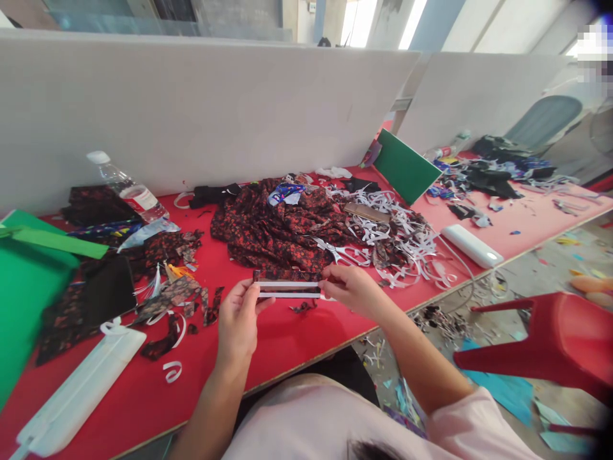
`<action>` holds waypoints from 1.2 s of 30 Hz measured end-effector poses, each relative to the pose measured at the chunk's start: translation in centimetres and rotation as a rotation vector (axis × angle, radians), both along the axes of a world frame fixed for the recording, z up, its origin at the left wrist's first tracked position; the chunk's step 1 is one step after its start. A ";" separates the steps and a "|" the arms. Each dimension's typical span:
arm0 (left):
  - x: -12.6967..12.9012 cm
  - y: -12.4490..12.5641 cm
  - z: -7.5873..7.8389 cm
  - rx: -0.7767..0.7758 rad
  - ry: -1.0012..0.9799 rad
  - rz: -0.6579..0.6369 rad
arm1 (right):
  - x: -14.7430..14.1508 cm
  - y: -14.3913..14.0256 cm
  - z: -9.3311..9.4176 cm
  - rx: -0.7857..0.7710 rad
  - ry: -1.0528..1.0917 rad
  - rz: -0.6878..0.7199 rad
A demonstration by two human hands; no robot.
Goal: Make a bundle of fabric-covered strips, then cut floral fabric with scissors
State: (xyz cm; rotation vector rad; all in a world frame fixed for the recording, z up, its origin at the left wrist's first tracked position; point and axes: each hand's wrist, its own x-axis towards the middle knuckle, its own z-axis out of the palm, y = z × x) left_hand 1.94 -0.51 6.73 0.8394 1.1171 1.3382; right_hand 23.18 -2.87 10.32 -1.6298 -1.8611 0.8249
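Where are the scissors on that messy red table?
In the head view, the scissors lie right of the table's middle, at the near edge of the floral fabric pile beside the white paper strips, just beyond the right hand.

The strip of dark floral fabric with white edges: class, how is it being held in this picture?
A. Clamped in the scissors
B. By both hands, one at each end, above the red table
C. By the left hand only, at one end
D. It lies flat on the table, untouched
B: the left hand pinches one end of the fabric strip and the right hand the other, stretching it level above the red table; the scissors lie apart behind it.
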 end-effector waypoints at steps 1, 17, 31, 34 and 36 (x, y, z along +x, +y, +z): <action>-0.1 0.0 0.0 -0.004 0.005 -0.020 | 0.1 0.1 0.2 -0.043 0.070 0.041; 0.9 0.5 2.0 0.529 1.099 -0.136 | -1.3 -0.8 0.5 -0.036 0.125 0.027; 1.7 -0.2 2.9 0.543 0.920 -0.667 | -1.4 -1.4 0.1 -0.048 0.075 0.140; 1.5 -0.3 2.6 0.337 0.716 -0.747 | -1.1 -1.5 0.3 -0.077 0.134 0.174; 1.5 -0.3 2.5 0.244 0.618 -0.774 | -0.9 -1.5 0.3 -0.080 0.178 0.200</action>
